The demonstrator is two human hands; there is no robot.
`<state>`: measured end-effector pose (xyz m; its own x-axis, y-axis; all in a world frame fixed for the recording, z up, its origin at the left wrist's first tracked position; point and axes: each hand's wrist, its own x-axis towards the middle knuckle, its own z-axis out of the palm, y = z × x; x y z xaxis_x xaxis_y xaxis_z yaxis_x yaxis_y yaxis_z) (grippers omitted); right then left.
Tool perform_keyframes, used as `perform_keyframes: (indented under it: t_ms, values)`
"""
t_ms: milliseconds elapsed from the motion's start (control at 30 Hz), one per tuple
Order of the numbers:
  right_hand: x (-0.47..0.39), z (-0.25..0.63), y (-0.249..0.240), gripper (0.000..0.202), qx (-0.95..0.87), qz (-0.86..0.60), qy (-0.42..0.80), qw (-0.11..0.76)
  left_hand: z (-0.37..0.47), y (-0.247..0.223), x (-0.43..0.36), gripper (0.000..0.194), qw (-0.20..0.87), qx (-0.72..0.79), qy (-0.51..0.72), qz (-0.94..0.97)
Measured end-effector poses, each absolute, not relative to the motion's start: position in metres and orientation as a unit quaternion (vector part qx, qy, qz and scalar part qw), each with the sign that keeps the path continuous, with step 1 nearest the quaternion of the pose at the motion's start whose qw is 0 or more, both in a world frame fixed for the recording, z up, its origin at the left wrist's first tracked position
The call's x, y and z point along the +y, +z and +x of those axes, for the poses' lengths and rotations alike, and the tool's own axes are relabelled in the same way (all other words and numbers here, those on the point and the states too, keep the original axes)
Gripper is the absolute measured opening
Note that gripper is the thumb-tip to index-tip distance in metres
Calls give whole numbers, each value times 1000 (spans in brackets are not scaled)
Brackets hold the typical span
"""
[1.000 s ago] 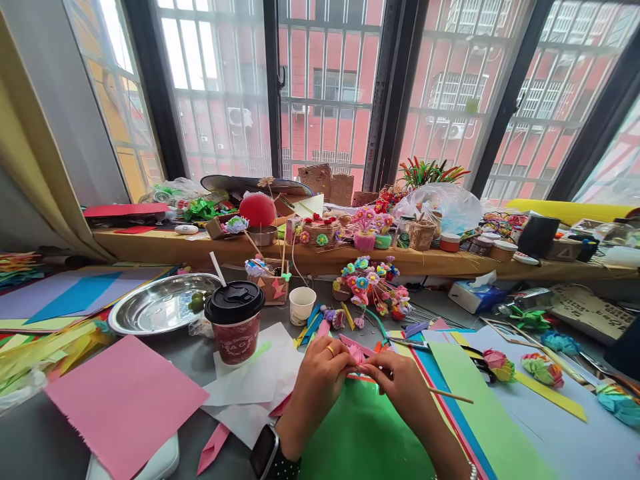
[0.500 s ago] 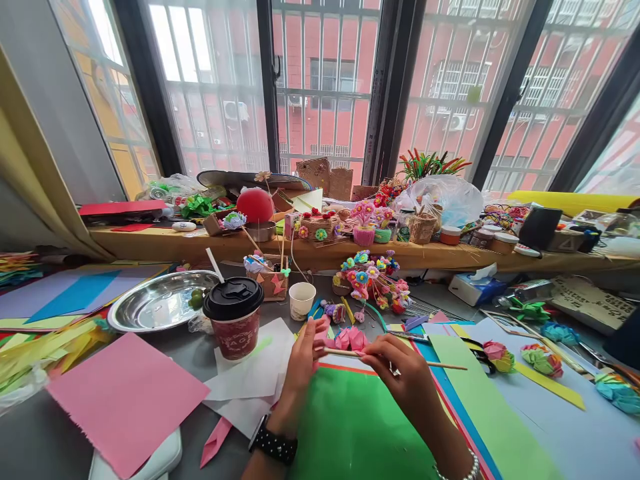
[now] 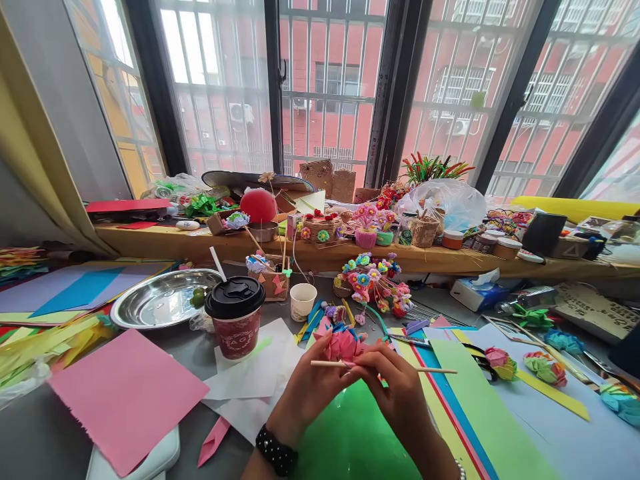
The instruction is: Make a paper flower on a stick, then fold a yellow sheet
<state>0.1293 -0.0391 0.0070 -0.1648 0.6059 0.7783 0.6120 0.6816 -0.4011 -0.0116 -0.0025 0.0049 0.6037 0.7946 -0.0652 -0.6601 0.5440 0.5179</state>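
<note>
A pink folded-paper flower (image 3: 345, 344) with some blue in it is held at the middle of the desk. My left hand (image 3: 316, 377) is closed round its left and lower side. My right hand (image 3: 393, 375) pinches a thin wooden stick (image 3: 437, 371), which lies sideways just in front of the flower, its left end over my left fingers. Below both hands is a shiny green surface (image 3: 360, 433). The fingertips of both hands nearly meet, and it is hard to see exactly where they touch the flower.
Left of my hands stand a lidded cup (image 3: 237, 330), a paper cup (image 3: 303, 303) and a metal plate (image 3: 150, 300). Pink paper (image 3: 129, 400) lies at the front left. Folded flowers (image 3: 545, 368) and scissors (image 3: 413, 341) are at the right.
The pink flower has come nearer and shows more fully between my hands. My left hand has closed round it. The stick has moved slightly left and down, with my right hand still pinching it.
</note>
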Motion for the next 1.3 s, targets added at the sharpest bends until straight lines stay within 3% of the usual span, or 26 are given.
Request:
perform_keyframes:
  t_ms: [200,1300]
  values:
    - [-38,124,5,6,-755,-396,-8,523,-9,0,-1,32,879,73,414,228]
    - [-42,118,3,11,-732,-399,-132,537,-2,0,-8,26,846,133,447,258]
